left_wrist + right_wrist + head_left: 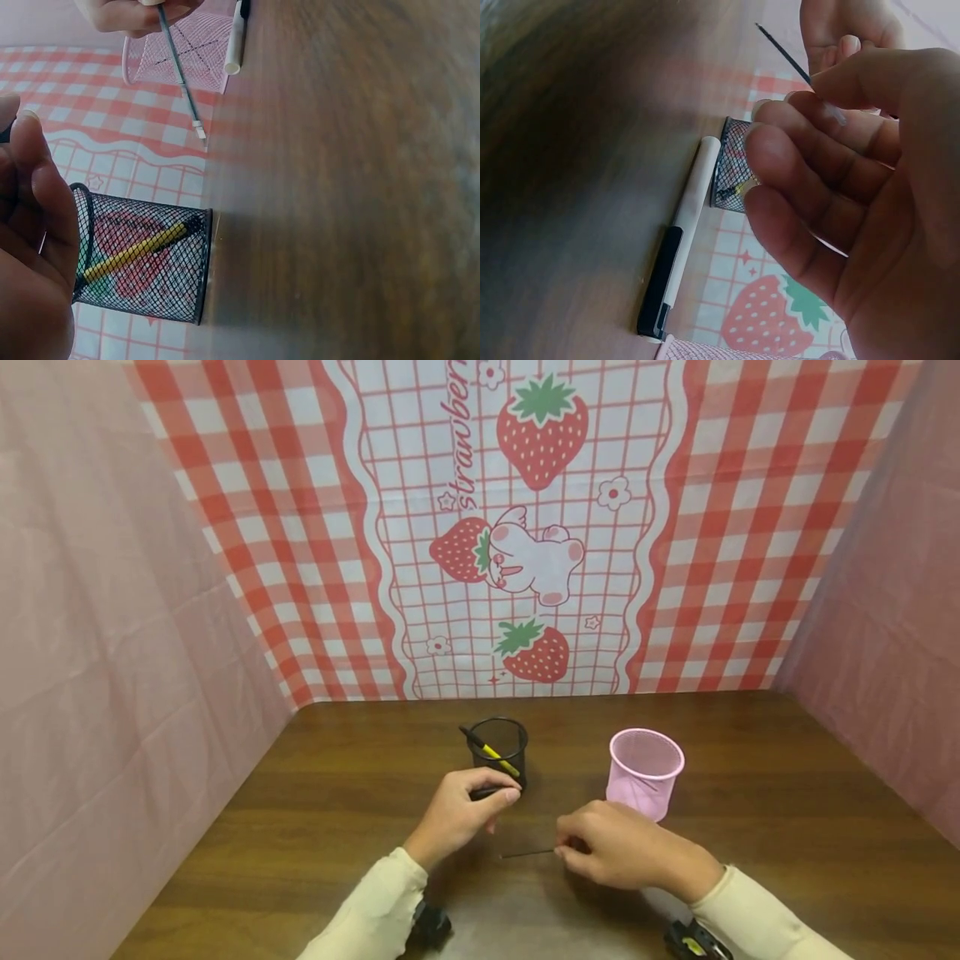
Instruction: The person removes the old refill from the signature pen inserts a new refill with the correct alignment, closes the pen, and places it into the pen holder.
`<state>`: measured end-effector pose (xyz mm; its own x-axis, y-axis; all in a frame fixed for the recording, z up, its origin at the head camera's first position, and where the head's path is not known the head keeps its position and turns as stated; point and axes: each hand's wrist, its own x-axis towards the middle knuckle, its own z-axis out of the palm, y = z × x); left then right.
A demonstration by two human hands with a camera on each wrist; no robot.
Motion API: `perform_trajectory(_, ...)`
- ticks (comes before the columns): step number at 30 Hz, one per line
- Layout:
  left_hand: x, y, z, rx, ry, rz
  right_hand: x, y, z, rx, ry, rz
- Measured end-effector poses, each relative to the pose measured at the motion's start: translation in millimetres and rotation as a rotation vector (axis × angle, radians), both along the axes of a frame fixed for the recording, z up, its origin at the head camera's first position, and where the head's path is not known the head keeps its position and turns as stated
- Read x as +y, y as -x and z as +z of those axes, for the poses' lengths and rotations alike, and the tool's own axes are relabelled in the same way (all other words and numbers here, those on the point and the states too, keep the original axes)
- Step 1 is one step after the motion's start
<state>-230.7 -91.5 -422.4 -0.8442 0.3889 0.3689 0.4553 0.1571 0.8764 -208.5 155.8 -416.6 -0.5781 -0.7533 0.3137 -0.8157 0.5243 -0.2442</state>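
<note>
Two parts of a taken-apart pen sit in my hands: my right hand (626,856) pinches the thin refill (527,854) by its end, tip pointing toward my left hand (459,814), which curls round a small black piece (486,792) just before the black mesh cup (500,752). I'd judge this mid-assembly — next the refill needs lining up with its barrel, and the white barrel (686,236) lies on the table (750,777) beside the pink cup (645,772), apart from both hands.

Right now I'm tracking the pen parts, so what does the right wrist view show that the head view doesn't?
Only the right wrist view shows the white pen with a black cap lying on the table. Only the head view shows the whole pink mesh cup and the left hand pinching a black piece. Both show the right hand pinching the thin refill and the black mesh cup.
</note>
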Motion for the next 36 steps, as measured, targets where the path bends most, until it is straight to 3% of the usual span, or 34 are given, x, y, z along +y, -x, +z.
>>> perform_trajectory(4,-1.7,5.4,-7.9,0.000,0.002,0.000,0.0,-0.1,-0.3,-0.031,-0.025,0.005)
perform_trajectory(18,-1.6,6.8,-9.4,0.019,-0.009,-0.012,3.1,-2.1,-0.5,-0.128,-0.127,-0.004)
perform_trajectory(36,-1.6,6.3,-7.8,0.006,-0.001,-0.007,3.0,-1.6,0.0,-0.132,-0.146,-0.022)
